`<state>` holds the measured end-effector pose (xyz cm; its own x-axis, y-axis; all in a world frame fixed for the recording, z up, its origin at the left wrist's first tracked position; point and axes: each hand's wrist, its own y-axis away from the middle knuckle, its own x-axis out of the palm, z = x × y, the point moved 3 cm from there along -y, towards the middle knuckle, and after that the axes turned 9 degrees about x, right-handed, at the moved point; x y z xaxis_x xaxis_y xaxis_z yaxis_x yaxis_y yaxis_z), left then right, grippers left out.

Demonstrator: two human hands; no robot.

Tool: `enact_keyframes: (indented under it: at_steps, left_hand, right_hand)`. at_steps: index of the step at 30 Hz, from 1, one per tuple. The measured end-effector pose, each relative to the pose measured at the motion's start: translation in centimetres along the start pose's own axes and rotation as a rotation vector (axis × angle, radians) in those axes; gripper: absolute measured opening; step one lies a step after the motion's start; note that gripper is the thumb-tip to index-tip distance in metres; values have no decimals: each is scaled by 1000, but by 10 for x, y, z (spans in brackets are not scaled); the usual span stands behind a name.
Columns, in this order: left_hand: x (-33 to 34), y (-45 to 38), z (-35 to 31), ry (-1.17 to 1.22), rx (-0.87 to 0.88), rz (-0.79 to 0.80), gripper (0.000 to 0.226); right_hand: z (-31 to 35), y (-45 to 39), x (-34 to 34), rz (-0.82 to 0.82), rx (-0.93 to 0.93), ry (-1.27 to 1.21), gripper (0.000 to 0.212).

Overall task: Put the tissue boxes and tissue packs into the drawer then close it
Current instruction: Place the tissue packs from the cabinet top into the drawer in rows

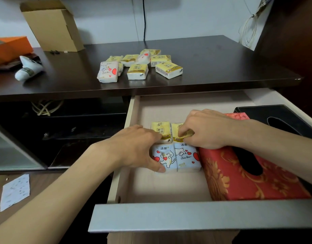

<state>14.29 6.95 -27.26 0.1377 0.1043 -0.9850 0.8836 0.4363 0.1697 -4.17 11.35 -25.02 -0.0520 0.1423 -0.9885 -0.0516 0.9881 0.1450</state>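
The drawer (169, 215) is pulled open below the dark desk. Inside, a red floral tissue box (239, 180) lies at the right, with a black tissue box (275, 115) behind it. Two blue heart-print packs (185, 157) and two yellow packs (160, 129) lie in a block left of the red box. My left hand (137, 148) wraps the left edge of the block, thumb on a blue pack. My right hand (208, 129) pinches the right yellow pack. Several more tissue packs (139, 66) lie on the desk top.
On the desk stand a cardboard box (53, 27) at the back left, an orange box (9, 48) and a white tube-like object (28, 69). A black cable hangs down the wall. A paper slip (15, 191) lies on the floor at the left.
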Motion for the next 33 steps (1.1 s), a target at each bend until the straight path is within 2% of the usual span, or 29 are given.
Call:
enact_keyframes:
  at_steps: [4, 11, 20, 22, 25, 29, 31, 33]
  left_hand:
    - [1, -3, -6, 45, 22, -6, 57]
    - [3, -4, -11, 30, 61, 17, 75]
    - [-2, 0, -10, -16, 39, -37, 81]
    - [-11, 2, -7, -30, -7, -90, 81]
    - [-30, 5, 5, 38, -90, -214, 75]
    - [-55, 1, 28, 89, -114, -593, 47]
    - [-64, -10, 41, 122, -162, -756, 48]
    - [-70, -28, 53, 49, -221, -766, 62]
  right_hand:
    - [0, 2, -1, -21, -4, -63, 32]
    - [-2, -1, 4, -65, 30, -43, 25]
    - [-5, -4, 5, -117, -3, -130, 24]
    - [-7, -5, -1, -179, -6, -240, 22]
    - [-15, -12, -17, -376, -13, -406, 22]
    - [-27, -40, -41, -654, 35, -587, 31]
    - [-30, -61, -50, -652, 97, -601, 46]
    - [-32, -81, -54, -541, 150, -544, 61]
